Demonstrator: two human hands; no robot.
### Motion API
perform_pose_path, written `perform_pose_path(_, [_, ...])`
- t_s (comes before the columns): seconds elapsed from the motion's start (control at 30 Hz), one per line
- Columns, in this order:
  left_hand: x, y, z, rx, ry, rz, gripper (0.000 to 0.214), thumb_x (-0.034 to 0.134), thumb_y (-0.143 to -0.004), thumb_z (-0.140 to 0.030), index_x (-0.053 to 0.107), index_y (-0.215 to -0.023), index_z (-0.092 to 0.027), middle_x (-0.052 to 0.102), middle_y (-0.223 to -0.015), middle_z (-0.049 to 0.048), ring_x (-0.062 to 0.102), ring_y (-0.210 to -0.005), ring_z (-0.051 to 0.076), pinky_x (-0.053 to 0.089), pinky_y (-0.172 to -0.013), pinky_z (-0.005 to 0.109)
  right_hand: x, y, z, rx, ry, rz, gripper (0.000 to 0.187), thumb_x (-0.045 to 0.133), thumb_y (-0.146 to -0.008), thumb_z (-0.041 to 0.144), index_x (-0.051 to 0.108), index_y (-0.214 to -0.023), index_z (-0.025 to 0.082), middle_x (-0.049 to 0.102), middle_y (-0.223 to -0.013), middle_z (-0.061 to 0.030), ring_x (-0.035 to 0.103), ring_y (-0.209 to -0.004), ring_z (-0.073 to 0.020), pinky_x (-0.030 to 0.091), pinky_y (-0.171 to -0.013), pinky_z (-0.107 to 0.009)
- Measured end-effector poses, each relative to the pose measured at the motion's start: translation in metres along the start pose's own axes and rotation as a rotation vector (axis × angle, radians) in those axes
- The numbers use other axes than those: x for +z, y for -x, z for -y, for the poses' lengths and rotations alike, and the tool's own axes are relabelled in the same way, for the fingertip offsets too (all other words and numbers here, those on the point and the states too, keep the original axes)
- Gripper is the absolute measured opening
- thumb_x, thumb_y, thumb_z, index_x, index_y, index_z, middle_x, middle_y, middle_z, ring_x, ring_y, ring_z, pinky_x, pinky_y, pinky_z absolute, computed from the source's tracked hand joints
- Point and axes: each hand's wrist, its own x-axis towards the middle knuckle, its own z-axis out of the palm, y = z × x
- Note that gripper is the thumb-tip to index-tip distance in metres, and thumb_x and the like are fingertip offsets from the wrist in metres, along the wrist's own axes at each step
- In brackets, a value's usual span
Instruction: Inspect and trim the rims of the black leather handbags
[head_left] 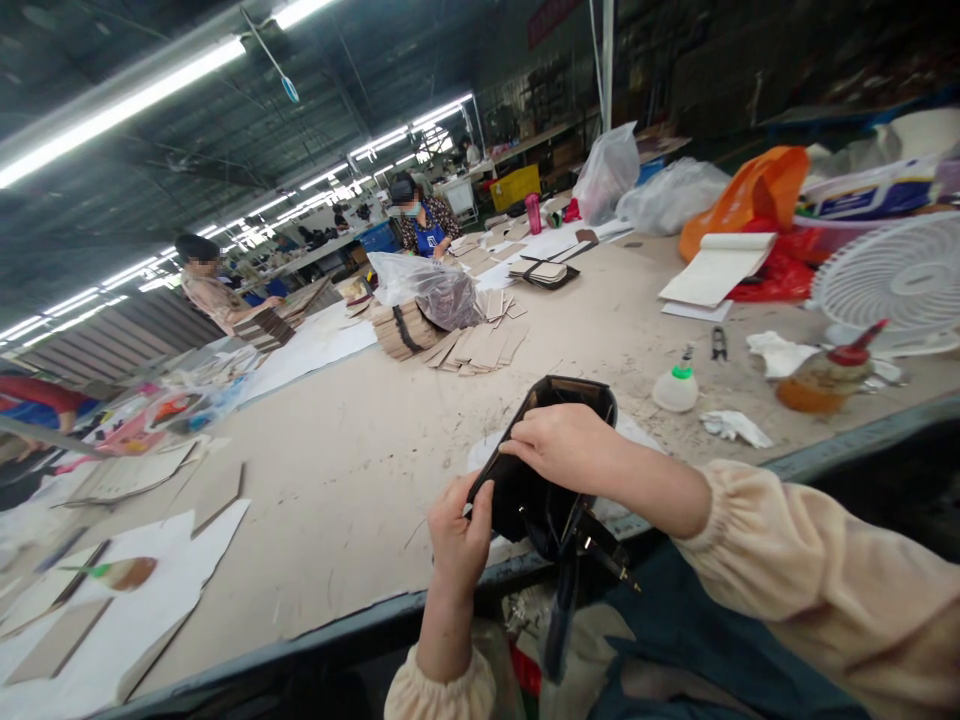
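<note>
A: So, hands status?
B: Both gripping. The left hand (459,540) is clamped on the lower left edge of the bag (525,500), thumb on top. The right hand (566,445) lies over the upper side, fingers curled onto the rim of the opening.
A: Bag location?
B: Near edge of the table (360,460), tilted, mouth open and facing away. Strap (559,620) hangs off the edge toward the lap.
A: Neighbours?
B: White bottle (675,388), green cap, right of the bag and further in. Brown bottle (825,380), red cap, further right. Fan (892,275) behind it at the right edge. Card stack (465,340) mid-table, notepad (716,268) toward the far right.
</note>
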Motion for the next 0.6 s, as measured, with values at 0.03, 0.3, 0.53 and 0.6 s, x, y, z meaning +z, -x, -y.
perform_pose_path(0.03, [0.000,0.000,0.000,-0.001,0.001,-0.003,0.020,0.050,-0.083,-0.027,0.065,-0.094,-0.017,0.063,-0.077,0.0026,0.057,-0.073,0.014,0.045,-0.068,0.024,0.000,0.001,-0.003,0.028,-0.022,-0.026,0.040,0.033,-0.090,0.039,0.065,-0.080,0.018,0.067,-0.083,-0.0075,0.060,-0.080,-0.0170,0.039,-0.070,-0.025])
perform_pose_path(0.3, [0.000,0.000,0.000,0.005,0.005,-0.015,0.021,0.049,-0.083,-0.029,0.065,-0.091,-0.017,0.063,-0.077,0.0033,0.056,-0.073,0.014,0.044,-0.068,0.025,-0.004,0.011,-0.017,0.120,-0.251,-0.206,0.026,0.038,-0.088,0.024,0.063,-0.086,0.018,0.066,-0.084,-0.0036,0.058,-0.080,-0.0134,0.039,-0.073,-0.023])
perform_pose_path(0.53, [-0.001,0.003,-0.002,0.018,0.000,0.012,0.021,0.048,-0.084,-0.028,0.064,-0.093,-0.018,0.063,-0.078,0.0033,0.057,-0.073,0.014,0.045,-0.069,0.025,-0.007,0.012,0.003,-0.032,-0.181,0.056,0.029,0.049,-0.082,0.043,0.067,-0.090,0.022,0.066,-0.088,-0.0048,0.058,-0.085,-0.0171,0.040,-0.073,-0.025])
perform_pose_path(0.6, [0.000,0.004,-0.001,0.025,0.001,0.019,0.021,0.048,-0.084,-0.028,0.064,-0.094,-0.018,0.063,-0.078,0.0033,0.058,-0.074,0.014,0.045,-0.069,0.025,-0.007,0.010,0.011,-0.042,-0.143,0.084,0.028,0.049,-0.082,0.041,0.067,-0.089,0.021,0.067,-0.088,-0.0056,0.059,-0.087,-0.0180,0.041,-0.073,-0.025])
